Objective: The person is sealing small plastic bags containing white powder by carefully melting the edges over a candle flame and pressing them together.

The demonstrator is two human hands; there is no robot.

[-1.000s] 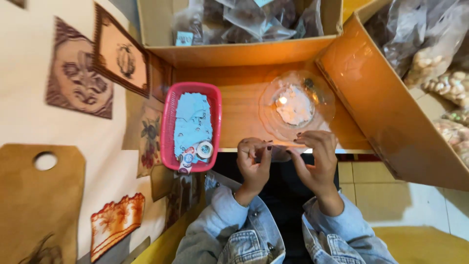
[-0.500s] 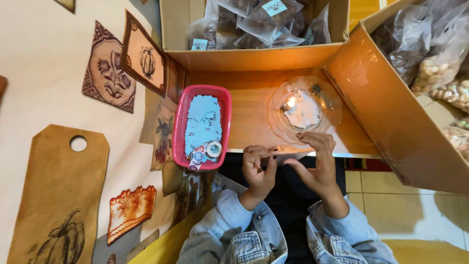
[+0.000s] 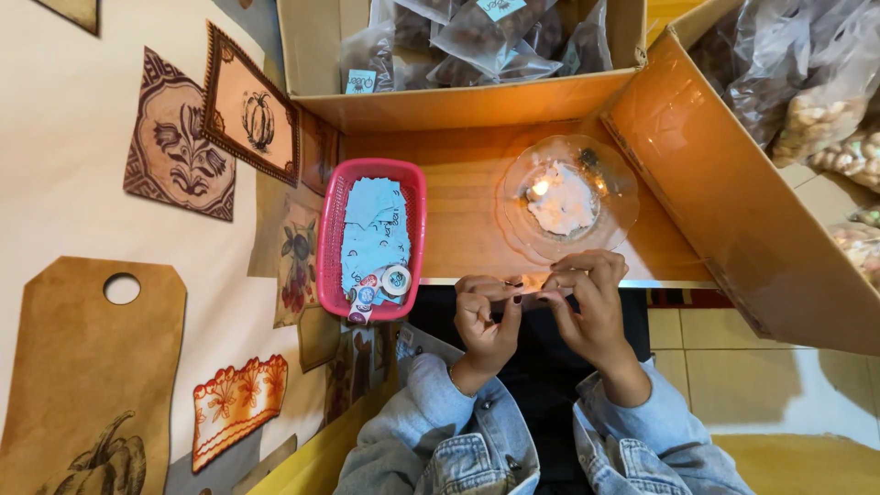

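Since a second ago your left hand [image 3: 486,316] and right hand [image 3: 591,307] have stayed just below the clear dish [image 3: 568,194], both pinching what looks like a small clear packet [image 3: 532,284].

My left hand [image 3: 486,316] and right hand [image 3: 587,298] pinch a small clear packet [image 3: 532,286] between them at the worktop [image 3: 467,206] edge. A glass dish [image 3: 568,194] sits just beyond, a pink basket [image 3: 371,240] to the left.

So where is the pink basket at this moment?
In the head view the pink basket sits on the wooden board, left of the clear glass dish and just up-left of the left hand.
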